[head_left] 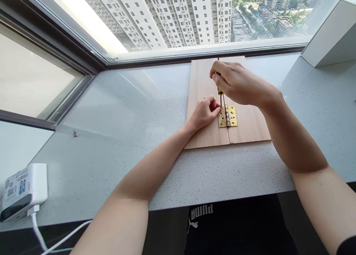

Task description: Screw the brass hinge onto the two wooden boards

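Note:
Two pale wooden boards (204,132) lie side by side on the counter, with a thin seam between them. A brass-coloured hinge (231,115) straddles that seam close to the boards' front edge. My right hand (236,81) is closed around the yellow and black handle of a screwdriver (220,92), whose shaft points down at the hinge's upper left corner. At that same corner my left hand (206,111) has thumb and fingers pinched together beside the screwdriver's tip. Whatever sits between those fingertips is too small to make out.
The speckled counter (133,128) runs along a window (167,21). A white box (330,36) stands at the right rear. At the left front edge sits a white device (26,190) with a white cable (37,229). One small dark piece (75,134) lies on the left.

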Tool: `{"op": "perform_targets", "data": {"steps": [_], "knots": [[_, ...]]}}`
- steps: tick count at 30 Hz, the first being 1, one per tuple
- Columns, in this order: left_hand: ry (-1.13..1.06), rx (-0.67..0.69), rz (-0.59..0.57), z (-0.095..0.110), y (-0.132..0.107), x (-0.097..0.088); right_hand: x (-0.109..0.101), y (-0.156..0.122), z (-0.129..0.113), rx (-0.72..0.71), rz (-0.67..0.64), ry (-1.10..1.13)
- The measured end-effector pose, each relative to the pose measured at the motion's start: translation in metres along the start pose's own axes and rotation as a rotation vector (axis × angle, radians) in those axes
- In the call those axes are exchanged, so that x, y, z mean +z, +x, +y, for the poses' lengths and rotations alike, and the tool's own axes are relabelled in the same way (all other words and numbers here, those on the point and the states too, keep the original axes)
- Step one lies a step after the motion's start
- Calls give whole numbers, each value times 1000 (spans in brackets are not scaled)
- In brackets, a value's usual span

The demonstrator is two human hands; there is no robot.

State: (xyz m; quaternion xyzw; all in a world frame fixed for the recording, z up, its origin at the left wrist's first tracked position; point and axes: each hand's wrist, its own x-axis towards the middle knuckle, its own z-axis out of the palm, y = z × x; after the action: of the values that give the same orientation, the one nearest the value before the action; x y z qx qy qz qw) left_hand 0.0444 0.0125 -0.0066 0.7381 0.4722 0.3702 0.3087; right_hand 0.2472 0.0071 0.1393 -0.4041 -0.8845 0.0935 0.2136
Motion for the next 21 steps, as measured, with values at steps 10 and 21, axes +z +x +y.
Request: {"op": "perform_targets", "data": {"steps": [10,21], "knots": [[-12,-1,6,0,0,2,-15,0,0,31,15,-18],[3,10,6,0,1,1,3,-6,-5,28,-34,-14]]}}
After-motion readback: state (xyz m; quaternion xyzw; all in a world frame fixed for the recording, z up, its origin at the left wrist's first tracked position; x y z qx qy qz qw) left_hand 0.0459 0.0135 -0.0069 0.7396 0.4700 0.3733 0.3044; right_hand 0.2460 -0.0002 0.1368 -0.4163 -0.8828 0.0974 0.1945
